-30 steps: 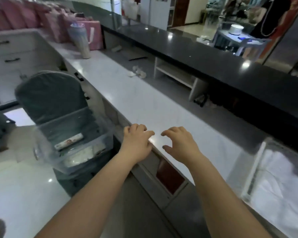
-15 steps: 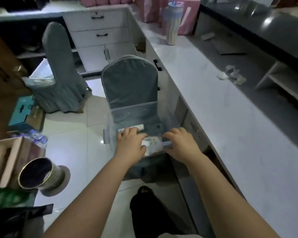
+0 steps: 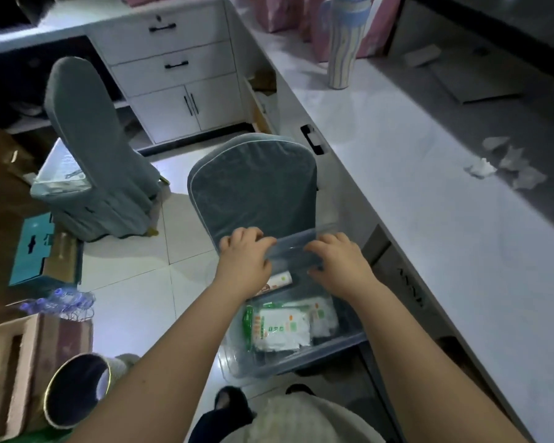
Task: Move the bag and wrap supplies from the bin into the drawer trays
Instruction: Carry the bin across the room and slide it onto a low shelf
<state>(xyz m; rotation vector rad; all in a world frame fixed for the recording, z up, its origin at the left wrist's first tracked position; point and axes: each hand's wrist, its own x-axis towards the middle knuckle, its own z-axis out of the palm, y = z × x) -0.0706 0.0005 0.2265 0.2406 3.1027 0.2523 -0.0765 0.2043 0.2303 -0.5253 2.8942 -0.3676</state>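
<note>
- In front of the nearer chair, gripping the far rim of the clear bin with the left hand and curling over its edge.
- Clasping the same rim with the right hand, near the left.
- Lying flat inside the bin: white-and-green packs, plus a long box toward the far wall.
- Crowding close behind that rim: the chair's backrest.
- Running along the right side: the tabletop edge.
- Lying open to the left: tiled floor.
</note>
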